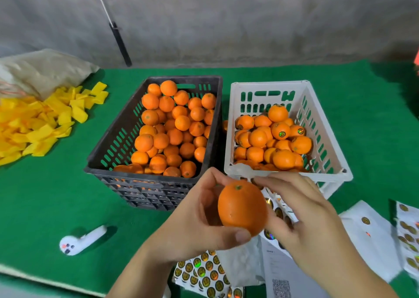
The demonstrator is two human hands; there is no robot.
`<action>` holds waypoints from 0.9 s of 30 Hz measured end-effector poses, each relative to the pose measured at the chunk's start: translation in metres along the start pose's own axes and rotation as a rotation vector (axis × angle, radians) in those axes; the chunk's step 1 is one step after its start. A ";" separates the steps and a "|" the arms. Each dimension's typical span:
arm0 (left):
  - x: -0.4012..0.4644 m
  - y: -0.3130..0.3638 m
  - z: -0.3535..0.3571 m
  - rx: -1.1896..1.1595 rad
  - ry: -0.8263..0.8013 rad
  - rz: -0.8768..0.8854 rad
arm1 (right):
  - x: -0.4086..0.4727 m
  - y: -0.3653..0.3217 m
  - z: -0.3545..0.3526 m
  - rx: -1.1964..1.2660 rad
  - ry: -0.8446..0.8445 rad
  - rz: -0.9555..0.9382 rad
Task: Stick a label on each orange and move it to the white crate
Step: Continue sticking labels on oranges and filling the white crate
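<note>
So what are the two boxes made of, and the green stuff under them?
The black crate and the white crate both look like hard moulded plastic: smooth, slightly shiny walls with rows of neat slots. The green table cover looks like felt or short-pile carpet, matte and fuzzy with no shine, though I can't tell which.
</note>
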State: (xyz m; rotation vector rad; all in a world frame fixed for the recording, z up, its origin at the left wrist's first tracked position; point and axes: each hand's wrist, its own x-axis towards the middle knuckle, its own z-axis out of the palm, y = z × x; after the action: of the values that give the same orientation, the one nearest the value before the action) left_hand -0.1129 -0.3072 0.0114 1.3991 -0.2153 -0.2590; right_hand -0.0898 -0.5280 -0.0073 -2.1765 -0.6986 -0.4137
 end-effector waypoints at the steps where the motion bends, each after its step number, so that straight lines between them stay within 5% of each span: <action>1: -0.001 0.002 0.000 0.023 -0.017 0.006 | 0.002 -0.001 0.000 0.022 -0.015 0.042; 12: -0.002 0.009 0.005 0.288 -0.133 0.037 | 0.010 -0.006 -0.025 0.626 -0.106 0.415; 15: 0.000 0.008 0.006 0.392 -0.143 0.039 | 0.009 -0.004 -0.030 0.456 -0.121 0.351; 19: 0.000 0.003 0.003 0.398 -0.141 0.025 | 0.006 0.003 -0.031 -0.011 -0.107 0.017; 24: -0.002 -0.005 0.004 0.213 -0.059 -0.005 | 0.003 -0.002 -0.030 0.201 0.245 0.147; 27: 0.000 -0.007 0.008 0.093 -0.007 -0.032 | 0.000 -0.015 -0.025 0.156 0.218 0.011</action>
State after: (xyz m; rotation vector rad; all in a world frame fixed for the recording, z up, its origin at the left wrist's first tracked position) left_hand -0.1159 -0.3153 0.0058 1.4947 -0.2133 -0.2828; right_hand -0.1005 -0.5391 0.0178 -1.9528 -0.5782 -0.5629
